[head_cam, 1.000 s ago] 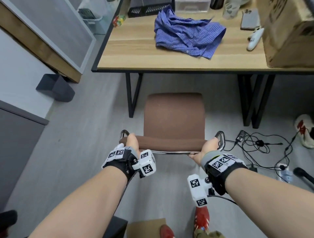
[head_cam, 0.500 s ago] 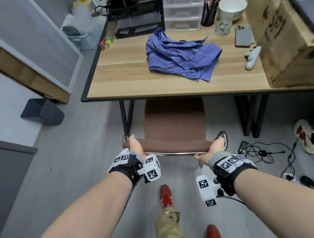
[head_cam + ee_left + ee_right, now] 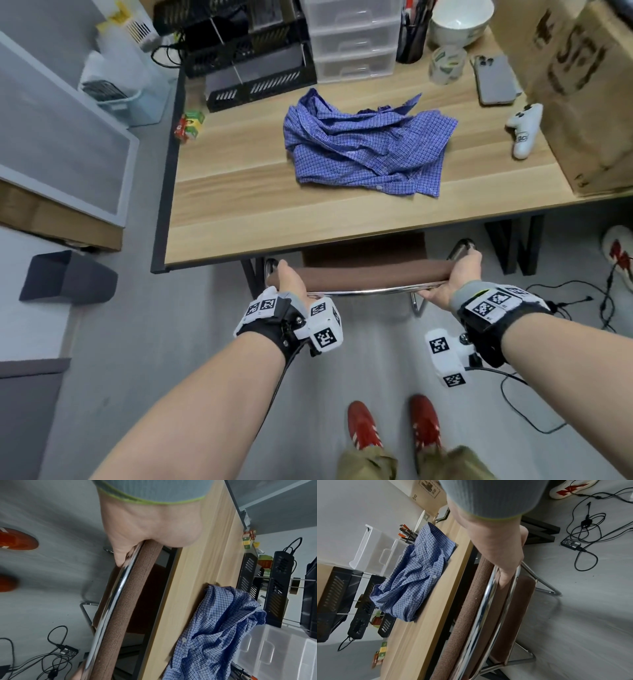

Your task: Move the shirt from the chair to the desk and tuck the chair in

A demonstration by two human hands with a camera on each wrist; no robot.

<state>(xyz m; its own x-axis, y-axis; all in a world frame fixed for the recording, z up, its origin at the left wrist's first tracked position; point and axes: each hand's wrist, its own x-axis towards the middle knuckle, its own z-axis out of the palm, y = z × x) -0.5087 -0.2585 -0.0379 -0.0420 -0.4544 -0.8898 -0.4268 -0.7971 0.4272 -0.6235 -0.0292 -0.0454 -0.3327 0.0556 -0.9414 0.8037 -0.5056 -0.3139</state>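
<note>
A crumpled blue checked shirt (image 3: 368, 145) lies on the wooden desk (image 3: 239, 219), also seen in the wrist views (image 3: 221, 628) (image 3: 414, 574). The brown chair (image 3: 359, 274) with a chrome frame stands at the desk's front edge, and its seat is almost wholly under the desktop. My left hand (image 3: 289, 279) grips the left end of the backrest top (image 3: 120, 601). My right hand (image 3: 457, 275) grips the right end, fingers curled round the chrome bar (image 3: 481, 605).
On the desk stand black file trays (image 3: 253, 58), clear drawers (image 3: 352, 37), a pen cup, a bowl (image 3: 459, 20), a phone (image 3: 496, 80), a white controller (image 3: 524, 130) and a cardboard box (image 3: 589, 89). Cables (image 3: 565, 301) and a white shoe (image 3: 620, 253) lie on the floor at right. My red shoes (image 3: 394, 428) stand behind the chair.
Both hands have pushed the chair forward, so its seat went from fully exposed to almost hidden under the desk. I have stepped closer to the desk.
</note>
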